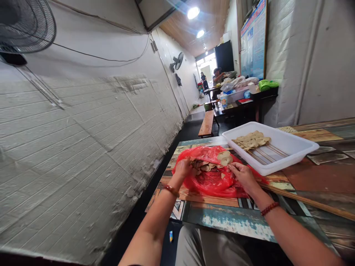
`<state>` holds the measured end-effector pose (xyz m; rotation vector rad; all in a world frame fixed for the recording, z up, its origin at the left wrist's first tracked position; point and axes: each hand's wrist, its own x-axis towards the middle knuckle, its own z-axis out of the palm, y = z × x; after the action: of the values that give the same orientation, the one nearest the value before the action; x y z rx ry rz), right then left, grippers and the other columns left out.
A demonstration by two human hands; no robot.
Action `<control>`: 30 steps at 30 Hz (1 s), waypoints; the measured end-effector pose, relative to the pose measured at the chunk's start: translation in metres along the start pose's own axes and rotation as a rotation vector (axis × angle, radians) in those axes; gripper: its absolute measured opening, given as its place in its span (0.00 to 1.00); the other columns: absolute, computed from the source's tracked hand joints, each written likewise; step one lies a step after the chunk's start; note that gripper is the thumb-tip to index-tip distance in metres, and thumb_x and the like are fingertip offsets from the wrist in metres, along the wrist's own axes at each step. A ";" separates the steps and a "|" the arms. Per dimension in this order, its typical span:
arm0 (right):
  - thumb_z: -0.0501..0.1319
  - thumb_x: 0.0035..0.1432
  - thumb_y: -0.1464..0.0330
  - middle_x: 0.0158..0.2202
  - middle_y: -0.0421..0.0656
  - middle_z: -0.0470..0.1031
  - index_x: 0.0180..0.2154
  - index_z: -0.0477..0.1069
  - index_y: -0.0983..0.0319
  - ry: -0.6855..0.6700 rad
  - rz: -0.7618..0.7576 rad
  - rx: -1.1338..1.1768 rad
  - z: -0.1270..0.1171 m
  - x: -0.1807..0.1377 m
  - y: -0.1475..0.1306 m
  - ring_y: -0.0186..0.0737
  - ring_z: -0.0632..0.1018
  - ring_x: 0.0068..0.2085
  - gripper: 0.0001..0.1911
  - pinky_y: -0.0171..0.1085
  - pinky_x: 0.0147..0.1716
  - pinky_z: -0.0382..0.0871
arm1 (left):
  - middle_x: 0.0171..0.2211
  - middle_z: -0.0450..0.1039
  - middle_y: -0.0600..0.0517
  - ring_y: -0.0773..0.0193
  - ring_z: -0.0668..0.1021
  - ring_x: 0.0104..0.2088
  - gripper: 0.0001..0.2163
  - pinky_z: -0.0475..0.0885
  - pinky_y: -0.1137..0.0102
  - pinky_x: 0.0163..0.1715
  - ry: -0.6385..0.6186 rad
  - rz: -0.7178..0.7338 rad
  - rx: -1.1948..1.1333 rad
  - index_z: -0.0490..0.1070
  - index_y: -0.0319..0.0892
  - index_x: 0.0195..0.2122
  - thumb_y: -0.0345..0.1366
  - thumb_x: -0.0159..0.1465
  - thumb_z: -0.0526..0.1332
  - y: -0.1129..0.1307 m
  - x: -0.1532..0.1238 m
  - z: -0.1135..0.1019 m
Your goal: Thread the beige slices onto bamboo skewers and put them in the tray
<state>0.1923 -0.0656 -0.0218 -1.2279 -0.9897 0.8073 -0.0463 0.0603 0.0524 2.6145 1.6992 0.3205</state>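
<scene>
A red plastic bag (213,181) lies spread on the table with pale round food slices (224,158) on it. My left hand (183,168) rests at the bag's left side, fingers curled onto the brownish slices (203,166). My right hand (242,173) sits on the bag's right side, fingers closed in a pinch by the slices; what it grips is too small to name. A bundle of bamboo skewers (310,202) runs out from under that hand toward the right.
A white tray (288,151) holding skewered slices (252,140) stands behind the bag on the patterned table (235,218). A white brick wall runs along the left. Benches, cluttered tables and people sit far down the room. A fan hangs top left.
</scene>
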 end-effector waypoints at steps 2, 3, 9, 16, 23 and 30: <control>0.58 0.51 0.51 0.24 0.42 0.74 0.28 0.71 0.62 0.000 -0.002 0.010 -0.001 -0.001 -0.001 0.32 0.68 0.19 0.20 0.30 0.15 0.55 | 0.41 0.74 0.42 0.54 0.76 0.42 0.17 0.66 0.66 0.41 0.019 0.011 -0.003 0.68 0.41 0.49 0.30 0.58 0.56 0.015 -0.009 0.006; 0.58 0.51 0.51 0.24 0.42 0.74 0.28 0.71 0.62 -0.002 -0.002 0.015 -0.002 -0.002 -0.001 0.32 0.67 0.19 0.20 0.30 0.15 0.55 | 0.43 0.74 0.43 0.54 0.75 0.43 0.18 0.66 0.66 0.42 0.023 0.027 -0.009 0.66 0.43 0.51 0.31 0.58 0.56 0.024 -0.014 0.010; 0.59 0.50 0.51 0.23 0.40 0.73 0.28 0.71 0.62 0.000 -0.010 0.051 -0.002 -0.006 -0.005 0.31 0.66 0.19 0.20 0.30 0.15 0.54 | 0.53 0.66 0.43 0.53 0.69 0.53 0.19 0.64 0.61 0.51 0.104 0.268 -0.100 0.64 0.46 0.53 0.33 0.59 0.57 0.077 -0.043 0.052; 0.60 0.52 0.54 0.23 0.39 0.73 0.26 0.71 0.60 0.000 -0.011 0.081 -0.006 -0.009 -0.012 0.32 0.67 0.20 0.15 0.31 0.16 0.55 | 0.58 0.61 0.39 0.51 0.65 0.58 0.33 0.61 0.57 0.56 0.112 0.278 -0.662 0.57 0.40 0.59 0.32 0.51 0.64 0.064 -0.059 0.083; 0.61 0.51 0.53 0.22 0.36 0.70 0.27 0.69 0.60 -0.060 0.024 0.097 -0.011 -0.012 -0.017 0.31 0.67 0.19 0.16 0.31 0.17 0.57 | 0.41 0.75 0.43 0.61 0.77 0.38 0.13 0.72 0.65 0.40 0.271 -0.083 -1.040 0.70 0.37 0.45 0.31 0.58 0.56 0.037 -0.060 0.092; 0.63 0.49 0.51 0.19 0.35 0.67 0.28 0.70 0.62 -0.214 0.078 0.033 -0.004 -0.018 -0.014 0.28 0.65 0.17 0.20 0.29 0.15 0.56 | 0.27 0.74 0.52 0.66 0.73 0.27 0.09 0.68 0.72 0.29 0.204 -0.003 -0.954 0.74 0.38 0.31 0.24 0.48 0.60 0.033 -0.049 0.089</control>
<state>0.1895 -0.0859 -0.0114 -1.1751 -1.1011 1.0283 -0.0204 0.0114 -0.0392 1.8924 1.1324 1.0992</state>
